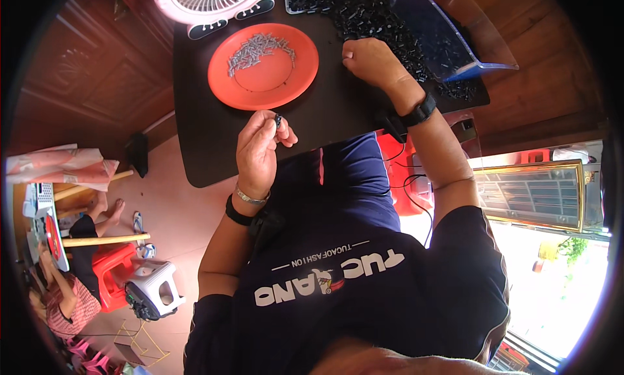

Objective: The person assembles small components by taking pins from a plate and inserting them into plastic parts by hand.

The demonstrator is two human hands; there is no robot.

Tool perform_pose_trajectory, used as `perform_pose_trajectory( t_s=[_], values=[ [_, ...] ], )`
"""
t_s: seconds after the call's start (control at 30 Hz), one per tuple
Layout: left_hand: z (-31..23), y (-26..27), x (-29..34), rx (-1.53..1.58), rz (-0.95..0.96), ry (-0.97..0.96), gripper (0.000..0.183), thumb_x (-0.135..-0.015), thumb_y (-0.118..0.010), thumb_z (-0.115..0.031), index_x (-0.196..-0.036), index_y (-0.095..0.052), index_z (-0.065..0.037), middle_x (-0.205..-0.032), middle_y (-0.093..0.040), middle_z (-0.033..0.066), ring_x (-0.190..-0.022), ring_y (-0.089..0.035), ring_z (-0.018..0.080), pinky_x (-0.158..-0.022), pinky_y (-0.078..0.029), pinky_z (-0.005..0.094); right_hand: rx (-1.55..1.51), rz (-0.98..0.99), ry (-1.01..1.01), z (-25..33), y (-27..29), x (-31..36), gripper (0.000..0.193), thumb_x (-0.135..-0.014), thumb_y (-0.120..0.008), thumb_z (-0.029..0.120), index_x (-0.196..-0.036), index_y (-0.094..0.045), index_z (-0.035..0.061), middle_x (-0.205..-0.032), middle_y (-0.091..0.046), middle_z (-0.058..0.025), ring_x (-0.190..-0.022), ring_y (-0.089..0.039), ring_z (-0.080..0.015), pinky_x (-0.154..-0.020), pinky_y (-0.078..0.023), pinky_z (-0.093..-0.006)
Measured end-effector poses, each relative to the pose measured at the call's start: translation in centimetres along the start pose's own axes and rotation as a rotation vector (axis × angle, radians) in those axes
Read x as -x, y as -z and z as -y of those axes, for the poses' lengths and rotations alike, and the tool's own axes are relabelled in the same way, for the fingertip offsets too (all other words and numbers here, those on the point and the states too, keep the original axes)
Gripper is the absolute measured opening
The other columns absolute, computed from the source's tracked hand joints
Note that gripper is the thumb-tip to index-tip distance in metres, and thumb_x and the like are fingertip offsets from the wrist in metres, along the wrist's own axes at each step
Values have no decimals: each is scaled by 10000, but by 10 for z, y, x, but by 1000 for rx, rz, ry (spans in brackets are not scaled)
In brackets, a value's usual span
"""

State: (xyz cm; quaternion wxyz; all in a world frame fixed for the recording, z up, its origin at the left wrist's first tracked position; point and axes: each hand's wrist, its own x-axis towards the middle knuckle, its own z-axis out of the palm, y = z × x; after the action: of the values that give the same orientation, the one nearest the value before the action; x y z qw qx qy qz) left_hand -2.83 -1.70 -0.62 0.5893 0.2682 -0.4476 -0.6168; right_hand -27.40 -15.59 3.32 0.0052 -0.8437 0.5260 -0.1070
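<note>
The work in hand looks only part-way along, with far more small parts lying loose than being handled. Just off the near rim of the orange plate (pixel 272 77), the left hand (pixel 257 155) is nearly closed at thumb and forefinger, pinching one small black cylindrical piece (pixel 278 120), while its other fingers curl loosely apart. To the right of the plate, the right hand (pixel 377 61) is bent inward beside the black heap; its fingertips are turned under, so I cannot tell how far it is closed or whether it holds anything. Slim silver metal pins (pixel 257 50) lie loose across the far half of the plate, its near half mostly bare, so plenty seem left to use. A wide heap of black cylindrical pieces (pixel 364 24) spreads to the plate's right, reaching a translucent blue bin (pixel 478 69) farther right and a clear tray (pixel 299 12) beyond the plate. Finished pieces cannot be told from untouched ones at this size, so how much is done is unclear, but the left hand's piece appears to be mid-handling.
</note>
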Motion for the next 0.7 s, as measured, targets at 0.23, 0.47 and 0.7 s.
perform_pose_trajectory(
  t_s=[0.23,0.47,0.7],
  values=[
    [-2,0,0,-5,6,28,225,-963,-376,-195,-922,-493,-7,-781,-504,64,-721,-529,182,-680,-402,294,-431,-25,-43,15,16,18,188,-853,-553,133,-978,-677,68,-766,-653,-83,-708,-624,-180,-703,-502,-298],
    [-7,-7,1,-19,-17,62,222,-951,-391,-208,-919,-488,-10,-773,-502,63,-717,-527,180,-677,-399,287,-1438,200,-41,82,26,46,178,-928,-557,124,-1021,-622,-13,-864,-622,-13,-734,-577,-59,-690,-482,-208],
    [-12,-13,6,60,-24,89,228,-958,-409,-198,-910,-499,6,-777,-533,56,-698,-548,156,-657,-431,263,-1555,202,34,103,20,50,147,-919,-567,61,-1034,-618,-16,-877,-635,-38,-755,-590,-75,-713,-496,-214]
  ],
)
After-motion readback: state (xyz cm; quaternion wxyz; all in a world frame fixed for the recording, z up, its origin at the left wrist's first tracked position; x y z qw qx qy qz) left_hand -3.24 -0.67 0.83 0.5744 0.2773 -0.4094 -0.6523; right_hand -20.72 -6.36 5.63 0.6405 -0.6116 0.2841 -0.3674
